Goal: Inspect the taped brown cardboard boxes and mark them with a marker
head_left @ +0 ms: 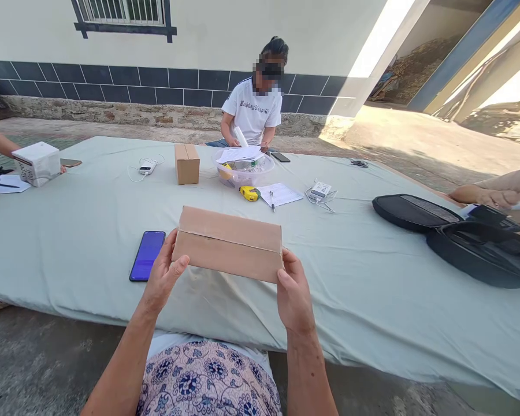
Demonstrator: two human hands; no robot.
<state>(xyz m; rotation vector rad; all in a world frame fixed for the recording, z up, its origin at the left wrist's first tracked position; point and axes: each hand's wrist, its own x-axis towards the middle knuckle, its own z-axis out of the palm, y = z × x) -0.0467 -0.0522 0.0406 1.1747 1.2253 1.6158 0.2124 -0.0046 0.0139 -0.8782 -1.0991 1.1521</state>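
A flat brown cardboard box (229,242) is held up above the pale green cloth-covered table (91,231), one hand at each end. My left hand (162,277) grips its left end, thumb on the near face. My right hand (292,292) clasps the right end. The box is closed and tilted slightly. A smartphone (147,255) with a purple screen lies on the cloth just left of my left hand.
A small upright cardboard box (186,163), a clear tub of items (244,169), a yellow tape measure (249,193), papers (281,194) and chargers sit mid-table. An open black case (459,234) lies right. A person sits opposite; others' arms show left and right, with a white box (37,163).
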